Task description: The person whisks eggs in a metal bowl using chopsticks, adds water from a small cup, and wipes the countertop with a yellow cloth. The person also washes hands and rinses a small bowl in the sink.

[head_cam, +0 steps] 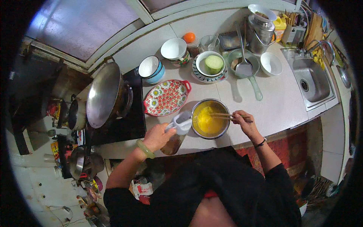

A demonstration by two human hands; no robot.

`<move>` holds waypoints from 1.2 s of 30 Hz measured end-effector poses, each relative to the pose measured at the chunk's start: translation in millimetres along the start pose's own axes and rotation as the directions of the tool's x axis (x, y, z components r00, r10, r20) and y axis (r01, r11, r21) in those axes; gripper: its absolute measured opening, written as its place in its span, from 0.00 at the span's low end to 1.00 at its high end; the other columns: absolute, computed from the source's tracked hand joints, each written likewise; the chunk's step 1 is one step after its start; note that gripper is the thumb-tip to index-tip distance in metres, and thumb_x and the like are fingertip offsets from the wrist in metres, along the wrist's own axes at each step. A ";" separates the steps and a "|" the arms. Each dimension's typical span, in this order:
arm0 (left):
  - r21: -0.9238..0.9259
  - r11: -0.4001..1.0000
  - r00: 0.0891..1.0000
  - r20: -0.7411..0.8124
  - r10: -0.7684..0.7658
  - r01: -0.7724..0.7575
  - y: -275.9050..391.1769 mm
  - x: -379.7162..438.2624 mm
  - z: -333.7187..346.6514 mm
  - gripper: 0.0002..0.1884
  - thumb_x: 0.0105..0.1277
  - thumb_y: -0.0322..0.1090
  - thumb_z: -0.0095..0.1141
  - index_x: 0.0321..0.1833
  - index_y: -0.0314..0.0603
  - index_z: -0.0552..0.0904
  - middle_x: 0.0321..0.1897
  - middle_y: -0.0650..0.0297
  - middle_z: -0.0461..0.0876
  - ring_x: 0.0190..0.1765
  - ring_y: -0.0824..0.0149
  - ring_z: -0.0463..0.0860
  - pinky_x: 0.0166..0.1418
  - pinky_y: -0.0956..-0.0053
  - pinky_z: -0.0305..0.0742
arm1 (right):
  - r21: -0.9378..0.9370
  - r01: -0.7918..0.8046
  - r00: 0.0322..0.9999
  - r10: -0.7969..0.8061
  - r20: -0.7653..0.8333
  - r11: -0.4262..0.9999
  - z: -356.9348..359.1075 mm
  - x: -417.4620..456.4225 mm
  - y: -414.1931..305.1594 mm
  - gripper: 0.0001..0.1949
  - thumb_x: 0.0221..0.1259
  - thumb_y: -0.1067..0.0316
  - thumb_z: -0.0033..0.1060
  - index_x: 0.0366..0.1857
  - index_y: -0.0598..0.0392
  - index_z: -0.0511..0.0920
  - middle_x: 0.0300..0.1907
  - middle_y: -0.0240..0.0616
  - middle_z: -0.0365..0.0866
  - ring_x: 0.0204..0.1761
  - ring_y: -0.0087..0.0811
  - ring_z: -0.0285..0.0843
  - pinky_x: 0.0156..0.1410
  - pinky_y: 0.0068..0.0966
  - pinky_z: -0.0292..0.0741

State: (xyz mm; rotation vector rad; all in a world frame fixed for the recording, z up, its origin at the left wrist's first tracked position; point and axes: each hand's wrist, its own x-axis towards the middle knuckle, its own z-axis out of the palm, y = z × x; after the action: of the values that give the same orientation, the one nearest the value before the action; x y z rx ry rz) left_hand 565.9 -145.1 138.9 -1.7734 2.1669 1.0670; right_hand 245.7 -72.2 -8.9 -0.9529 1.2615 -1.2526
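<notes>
My left hand (159, 137) grips the handle of a pitcher (176, 133) with a grey-white top, which leans toward a steel bowl (194, 128). Brownish contents show in the pitcher's clear lower part. Inside the steel bowl lies a yellow liquid (208, 120) that looks like beaten egg. My right hand (245, 122) holds a pair of chopsticks (222, 115), their tips down in the yellow liquid. Whether anything flows from the pitcher's spout is too small to tell.
A floral oval dish (168, 98) sits left of the steel bowl. Behind stand blue bowls (154, 74), a bowl holding a cut green vegetable (214, 64) and a green strainer (256, 88) with a ladle. A wok (104, 95) is at left, a sink (310, 81) at right.
</notes>
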 end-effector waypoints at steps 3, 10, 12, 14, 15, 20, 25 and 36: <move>0.183 0.979 0.994 -0.042 0.100 -0.091 6.7 -6.1 17.6 0.18 0.59 0.49 0.50 0.32 0.37 0.76 0.26 0.47 0.77 0.34 0.44 0.76 0.37 0.57 0.69 | 0.065 -0.164 0.979 0.154 0.136 0.984 -2.7 -4.2 6.8 0.11 0.62 0.63 0.49 0.34 0.62 0.75 0.28 0.36 0.78 0.31 0.23 0.75 0.38 0.20 0.74; 0.263 0.953 0.988 0.003 0.156 -0.151 17.4 -7.6 25.7 0.19 0.59 0.48 0.50 0.33 0.35 0.75 0.28 0.46 0.77 0.36 0.44 0.76 0.38 0.55 0.69 | 0.100 -0.040 0.999 0.038 0.021 0.994 -4.9 -4.8 17.3 0.12 0.62 0.62 0.49 0.34 0.61 0.75 0.26 0.33 0.76 0.31 0.21 0.73 0.37 0.18 0.72; 0.312 0.940 0.989 -0.002 0.145 -0.137 26.4 -7.2 23.6 0.19 0.59 0.48 0.50 0.34 0.34 0.76 0.29 0.45 0.78 0.37 0.44 0.76 0.40 0.55 0.70 | 0.022 -0.003 1.000 0.003 0.025 1.000 -4.4 -6.0 15.8 0.12 0.62 0.61 0.49 0.34 0.61 0.75 0.25 0.32 0.76 0.30 0.20 0.72 0.36 0.18 0.71; 0.336 0.933 0.990 0.009 0.137 -0.133 33.1 -4.9 21.2 0.19 0.59 0.48 0.50 0.35 0.34 0.76 0.30 0.45 0.78 0.38 0.44 0.76 0.41 0.55 0.70 | -0.011 0.006 1.000 -0.006 0.004 1.000 -5.8 -5.8 20.2 0.12 0.62 0.61 0.50 0.35 0.61 0.75 0.25 0.31 0.75 0.29 0.19 0.71 0.34 0.17 0.69; 0.336 0.932 0.991 0.025 0.135 -0.136 35.5 -3.1 19.4 0.19 0.59 0.48 0.50 0.35 0.34 0.77 0.30 0.45 0.78 0.38 0.44 0.76 0.42 0.55 0.70 | -0.010 0.016 1.000 -0.016 0.002 1.000 -6.6 -6.9 19.1 0.11 0.62 0.62 0.50 0.34 0.61 0.75 0.25 0.31 0.75 0.29 0.19 0.71 0.34 0.17 0.69; 0.331 0.930 0.987 0.076 0.141 -0.159 52.8 1.0 8.9 0.17 0.60 0.45 0.48 0.34 0.35 0.76 0.30 0.46 0.77 0.37 0.45 0.76 0.41 0.56 0.69 | 0.067 0.051 0.999 -0.051 -0.005 0.996 -5.8 -9.0 16.3 0.09 0.62 0.65 0.51 0.34 0.61 0.75 0.25 0.31 0.76 0.29 0.18 0.70 0.34 0.16 0.69; 0.402 0.891 0.975 0.150 0.163 -0.211 61.7 9.0 -0.9 0.18 0.61 0.46 0.46 0.35 0.34 0.77 0.31 0.45 0.77 0.38 0.45 0.76 0.42 0.57 0.69 | -0.065 0.101 0.995 -0.102 -0.021 0.993 -3.8 -12.3 10.3 0.08 0.61 0.66 0.51 0.34 0.61 0.75 0.26 0.32 0.76 0.30 0.18 0.70 0.35 0.17 0.69; 0.528 0.817 0.966 0.226 0.127 -0.231 83.3 25.1 -2.6 0.19 0.60 0.46 0.46 0.35 0.33 0.78 0.29 0.45 0.78 0.37 0.46 0.77 0.43 0.57 0.71 | -0.067 0.032 0.999 -0.034 -0.030 0.997 -18.4 -16.6 1.3 0.11 0.63 0.64 0.48 0.35 0.62 0.75 0.29 0.34 0.77 0.32 0.22 0.74 0.38 0.19 0.73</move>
State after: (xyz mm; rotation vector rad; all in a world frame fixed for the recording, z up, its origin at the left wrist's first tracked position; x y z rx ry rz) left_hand 484.1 -162.5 163.2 -1.1831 2.2514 0.5121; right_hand 229.7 -53.4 -10.0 -1.0091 1.3240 -1.2619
